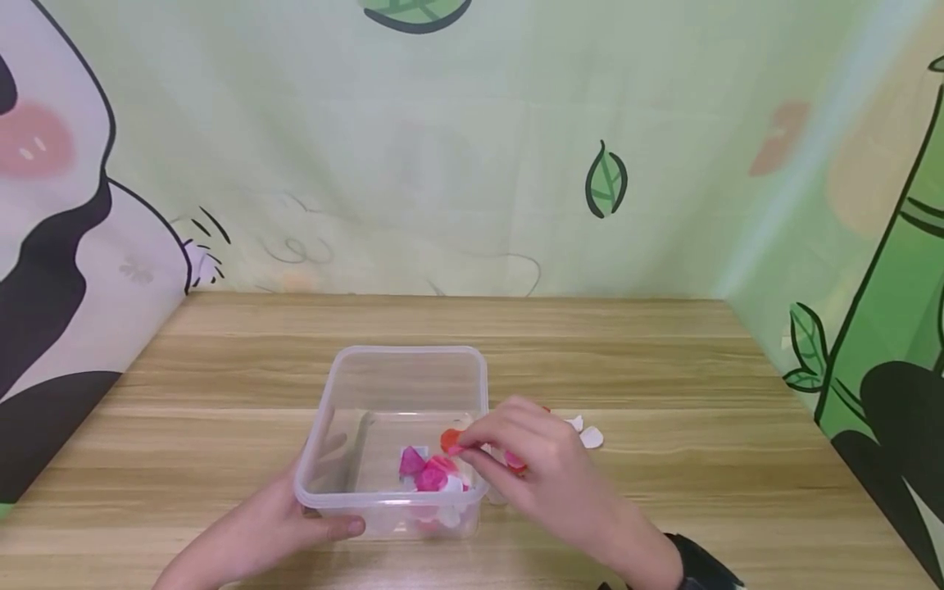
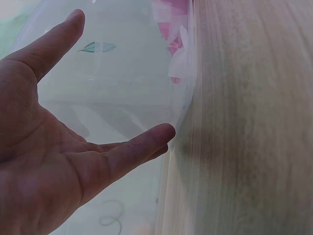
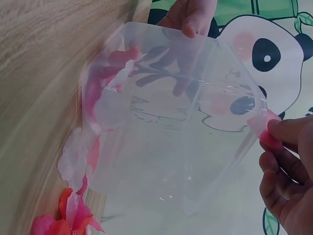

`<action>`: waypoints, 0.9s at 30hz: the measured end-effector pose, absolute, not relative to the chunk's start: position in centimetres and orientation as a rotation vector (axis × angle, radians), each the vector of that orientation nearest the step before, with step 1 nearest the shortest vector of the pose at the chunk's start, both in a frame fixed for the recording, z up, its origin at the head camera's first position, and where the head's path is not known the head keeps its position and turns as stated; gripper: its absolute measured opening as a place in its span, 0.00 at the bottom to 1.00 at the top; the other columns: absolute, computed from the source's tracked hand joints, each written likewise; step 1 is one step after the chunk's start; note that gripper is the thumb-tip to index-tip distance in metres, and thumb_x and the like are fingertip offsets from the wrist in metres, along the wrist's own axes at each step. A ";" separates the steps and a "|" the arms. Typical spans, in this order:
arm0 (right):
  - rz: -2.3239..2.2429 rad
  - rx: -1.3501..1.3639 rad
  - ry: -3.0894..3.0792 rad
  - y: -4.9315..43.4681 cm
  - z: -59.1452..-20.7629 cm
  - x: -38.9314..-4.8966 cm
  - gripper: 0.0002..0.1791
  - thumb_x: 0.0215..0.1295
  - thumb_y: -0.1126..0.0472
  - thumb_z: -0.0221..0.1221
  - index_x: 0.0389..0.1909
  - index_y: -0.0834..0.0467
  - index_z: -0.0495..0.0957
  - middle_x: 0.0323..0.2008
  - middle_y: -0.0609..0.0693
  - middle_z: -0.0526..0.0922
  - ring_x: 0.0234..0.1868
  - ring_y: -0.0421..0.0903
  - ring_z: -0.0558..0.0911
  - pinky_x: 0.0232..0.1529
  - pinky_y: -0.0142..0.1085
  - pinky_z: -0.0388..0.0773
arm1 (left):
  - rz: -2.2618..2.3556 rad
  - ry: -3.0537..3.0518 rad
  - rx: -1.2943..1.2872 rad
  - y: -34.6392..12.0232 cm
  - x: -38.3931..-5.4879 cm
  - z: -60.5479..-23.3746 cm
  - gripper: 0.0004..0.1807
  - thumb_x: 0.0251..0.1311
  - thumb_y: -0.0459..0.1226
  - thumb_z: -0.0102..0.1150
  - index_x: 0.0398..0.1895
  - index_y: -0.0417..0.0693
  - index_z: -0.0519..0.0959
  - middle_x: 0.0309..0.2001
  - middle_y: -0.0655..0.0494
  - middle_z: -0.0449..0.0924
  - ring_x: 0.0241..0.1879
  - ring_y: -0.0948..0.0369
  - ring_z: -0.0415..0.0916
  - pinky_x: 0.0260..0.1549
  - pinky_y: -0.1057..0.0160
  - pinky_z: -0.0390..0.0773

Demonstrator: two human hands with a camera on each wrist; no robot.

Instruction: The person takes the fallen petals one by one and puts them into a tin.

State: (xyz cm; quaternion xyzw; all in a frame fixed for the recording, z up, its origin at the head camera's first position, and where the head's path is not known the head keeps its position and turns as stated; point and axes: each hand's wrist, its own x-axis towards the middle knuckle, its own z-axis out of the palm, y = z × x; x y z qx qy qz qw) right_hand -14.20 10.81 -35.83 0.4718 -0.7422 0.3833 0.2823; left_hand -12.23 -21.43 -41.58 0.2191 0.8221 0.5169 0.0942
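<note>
A clear plastic container stands on the table with pink, magenta and white petals inside, gathered toward its right front. My left hand rests against the container's left side, its thumb along the front wall. In the left wrist view the left hand's fingers are spread and fairly straight against the plastic. Over the container's right rim, my right hand pinches a pink-red petal between thumb and fingertips. An orange-red petal shows beside those fingertips in the head view.
Loose white petals lie on the wooden table right of the container, with red and pink petals close to its wall, partly hidden by my right hand in the head view. A printed cloth hangs behind the table.
</note>
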 end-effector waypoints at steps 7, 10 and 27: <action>0.976 1.200 -2.032 10.8 -36.2 -14.4 0.09 0.61 0.65 0.72 0.42 0.56 0.85 0.39 0.44 0.87 0.35 0.39 0.78 0.35 0.23 0.74 | 1.543 2.431 0.651 -21.4 -12.2 -41.7 0.63 0.57 0.41 0.77 0.83 0.46 0.39 0.70 0.27 0.63 0.57 0.43 0.75 0.48 0.63 0.79; 0.979 1.175 -2.036 11.1 -36.2 -14.5 0.11 0.60 0.66 0.73 0.43 0.58 0.85 0.40 0.47 0.86 0.35 0.41 0.79 0.35 0.24 0.76 | 1.551 2.419 0.668 -21.4 -12.2 -41.7 0.64 0.58 0.40 0.77 0.84 0.48 0.37 0.71 0.26 0.60 0.56 0.43 0.75 0.48 0.62 0.80; 0.894 0.921 -2.259 13.7 -35.7 -15.3 0.11 0.60 0.69 0.71 0.43 0.59 0.85 0.39 0.48 0.87 0.36 0.42 0.82 0.34 0.31 0.81 | 1.540 2.415 0.649 -21.6 -12.2 -41.6 0.61 0.59 0.40 0.76 0.83 0.41 0.39 0.69 0.24 0.62 0.58 0.44 0.75 0.48 0.62 0.80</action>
